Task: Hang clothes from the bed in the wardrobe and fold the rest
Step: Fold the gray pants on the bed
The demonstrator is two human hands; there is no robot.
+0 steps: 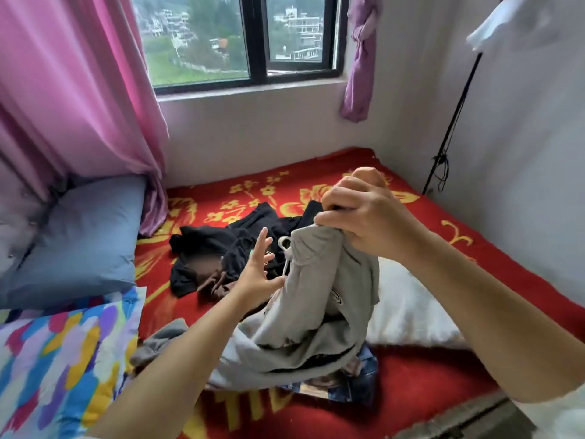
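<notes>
A dark-framed window (253,42) is set in the far wall (253,128), and daylight is admitted through it; hillside buildings are seen outside. A pink curtain (72,90) is hung at its left, and a knotted purple curtain (359,64) at its right. The bed (411,391) is covered by a red blanket patterned with yellow flowers. A blue pillow (82,242) is placed at the left edge, beside a multicoloured pillow (63,359).

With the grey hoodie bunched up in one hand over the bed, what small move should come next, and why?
Probably bring the left hand in to take the grey hoodie near its drawstring. Only the right hand has a grip on it, at the top, so the garment hangs crumpled with its lower part resting on the red bedspread. The left hand is open, fingers spread beside the fabric. A second hold would let it be spread out.
</notes>
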